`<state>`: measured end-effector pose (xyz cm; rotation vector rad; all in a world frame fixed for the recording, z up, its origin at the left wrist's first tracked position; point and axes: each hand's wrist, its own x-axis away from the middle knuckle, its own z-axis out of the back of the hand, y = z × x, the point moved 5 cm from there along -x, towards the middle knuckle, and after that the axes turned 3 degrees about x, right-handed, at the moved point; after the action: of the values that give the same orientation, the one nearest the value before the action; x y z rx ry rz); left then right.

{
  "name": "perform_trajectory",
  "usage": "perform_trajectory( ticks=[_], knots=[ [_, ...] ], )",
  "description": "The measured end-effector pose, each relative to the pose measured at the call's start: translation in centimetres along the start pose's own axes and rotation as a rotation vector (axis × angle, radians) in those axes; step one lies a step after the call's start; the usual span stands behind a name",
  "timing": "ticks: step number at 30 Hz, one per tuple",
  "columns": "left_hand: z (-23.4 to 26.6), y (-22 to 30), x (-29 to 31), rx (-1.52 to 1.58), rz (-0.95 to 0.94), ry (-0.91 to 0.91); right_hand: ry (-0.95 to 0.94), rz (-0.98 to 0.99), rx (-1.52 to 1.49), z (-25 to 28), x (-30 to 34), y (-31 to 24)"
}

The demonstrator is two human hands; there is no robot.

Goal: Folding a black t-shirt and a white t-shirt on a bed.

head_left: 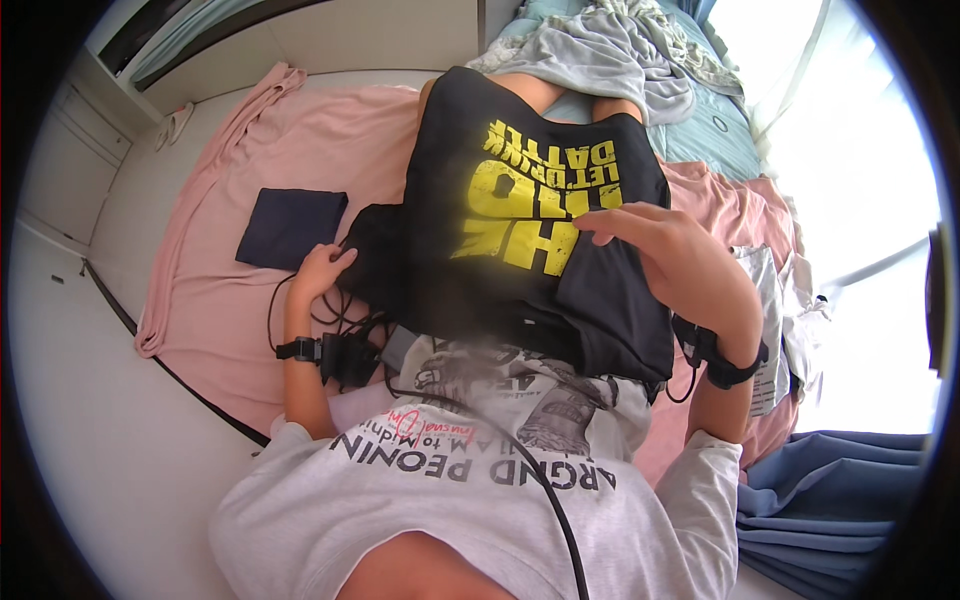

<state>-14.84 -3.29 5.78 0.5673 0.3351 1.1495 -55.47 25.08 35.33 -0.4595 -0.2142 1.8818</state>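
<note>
A black T-shirt [540,150] with yellow print lies spread on a pink sheet [250,300] in front of me. My left hand [320,268] rests on the shirt's left edge, where the black fabric is folded over. My right hand [668,245] lies flat on the shirt's right side, fingers spread and pointing left. Both wrists wear black straps with small devices and cables. Neither hand visibly grips the fabric.
A folded dark blue cloth [292,226] lies on the pink sheet to the left. A grey garment [610,55] is heaped at the far edge. Blue fabric [830,500] is bunched at lower right. A white floor [120,440] runs along the left.
</note>
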Motion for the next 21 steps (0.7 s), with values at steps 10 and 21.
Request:
perform_trajectory(
  ticks=[10,21],
  knots=[
    [0.4,3.2,0.9,0.594,0.085,-0.229,-0.149,-0.126,-0.040,-2.7,1.4,3.4],
    [8.8,21.2,3.5,0.235,-0.370,0.174,-0.164,-0.134,-0.045,-3.2,0.8,5.2]
  ],
)
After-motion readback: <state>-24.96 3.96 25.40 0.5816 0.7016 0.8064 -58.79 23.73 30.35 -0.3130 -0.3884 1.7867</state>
